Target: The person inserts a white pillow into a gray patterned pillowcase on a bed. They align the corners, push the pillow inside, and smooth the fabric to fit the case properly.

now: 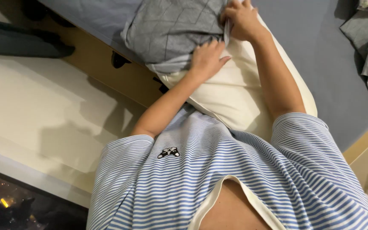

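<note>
Cream pillow (235, 91) lies on bed (320, 55), far end inside grey pillowcase (171, 30). Left hand (206, 58) flat, fingers spread, pressing pillow. Right hand (241, 19) fist-clamped on pillowcase edge, arm extended.

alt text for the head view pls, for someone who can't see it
Seen from above, a person in a blue striped shirt works a grey pillowcase over a cream pillow on a blue-grey bed. The right hand grips the case's edge; the left hand presses flat on the pillow at the opening.
</note>
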